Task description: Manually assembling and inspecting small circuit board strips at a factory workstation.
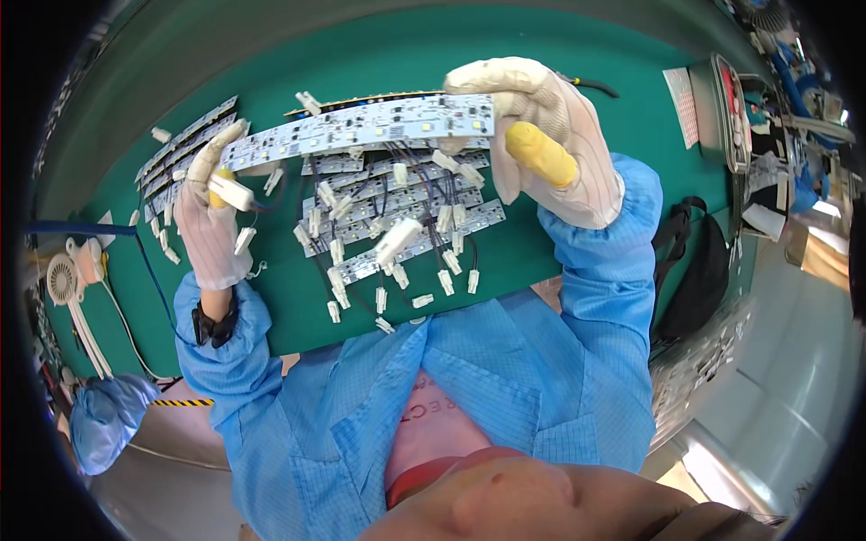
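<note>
A: Item one?
B: Board (361,128), one; white, long, gently curved, studded with small parts. Raised over the far side of the pile (417,196). Another board edge shows just behind; whether held too, cannot tell.

A: Hands?
B: Two, gloved, thumbs yellow-capped. Left hand (203,216): pinching the board's left end, white connector (232,191) by the thumb. Right hand (561,144): fingers bent around the right end, thumb standing beside it.

A: Step in hand?
B: Judged: a single board lifted and spanned between both hands. The next move seems to call for an even grip at both ends, with its lead kept from snagging on the pile's.

A: Edges and room?
B: Near side of the pile: loose leads and connectors, reaching toward the table's near edge; tight. Left of the pile: one stack (189,149), close to the left hand. Right of the pile: widest stretch of green table (622,135), running to the grey bin (722,117). Far right of the pile: one tool (591,86), partly hidden behind the right hand; a likely obstacle.
</note>
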The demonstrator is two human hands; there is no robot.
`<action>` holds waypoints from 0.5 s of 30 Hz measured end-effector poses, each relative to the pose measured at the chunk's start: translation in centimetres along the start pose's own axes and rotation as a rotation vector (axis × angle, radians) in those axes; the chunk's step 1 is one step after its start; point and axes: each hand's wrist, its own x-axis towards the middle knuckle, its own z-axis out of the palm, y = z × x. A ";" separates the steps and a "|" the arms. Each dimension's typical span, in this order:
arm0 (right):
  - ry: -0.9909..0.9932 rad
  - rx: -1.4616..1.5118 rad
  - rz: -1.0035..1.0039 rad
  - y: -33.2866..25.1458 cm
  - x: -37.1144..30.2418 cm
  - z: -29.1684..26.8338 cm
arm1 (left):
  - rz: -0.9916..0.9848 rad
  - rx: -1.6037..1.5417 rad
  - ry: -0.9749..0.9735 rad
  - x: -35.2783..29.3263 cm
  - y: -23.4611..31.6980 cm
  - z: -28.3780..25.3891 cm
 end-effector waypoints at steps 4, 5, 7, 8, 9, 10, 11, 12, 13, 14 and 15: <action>-0.035 -0.036 0.141 -1.0 -0.3 -0.2 | -0.183 -0.075 -0.041 -0.2 0.0 0.0; -0.037 -0.034 0.141 -1.1 -0.3 0.0 | -0.112 -0.063 0.009 0.0 0.1 0.3; 0.056 0.051 0.087 -0.9 -0.2 0.7 | -0.046 -0.041 0.061 -0.1 0.1 0.3; 0.049 0.056 0.086 -0.7 -0.1 0.7 | -0.068 -0.213 0.052 -0.2 0.0 0.2; 0.061 0.058 0.064 -0.4 -0.1 0.6 | -0.092 -0.381 0.047 -0.5 -0.1 -0.1; 0.072 0.060 0.042 -0.1 -0.1 0.6 | -0.100 -0.371 0.056 -0.8 -0.6 -0.1; 0.057 0.029 0.000 0.2 0.1 0.6 | -0.113 -0.444 0.094 -1.2 -1.3 0.2; 0.042 0.038 -0.002 0.6 0.1 0.4 | -0.125 -0.516 0.133 -1.4 -1.9 0.3; 0.056 -0.001 0.033 0.9 0.2 0.2 | -0.070 -0.589 0.132 -1.3 -1.7 0.2; 0.068 -0.041 0.066 1.2 0.3 0.0 | -0.079 -0.575 0.146 -1.4 -1.5 0.3; 0.067 -0.058 0.092 0.7 0.4 0.1 | -0.078 -0.717 0.129 -1.6 -1.2 0.3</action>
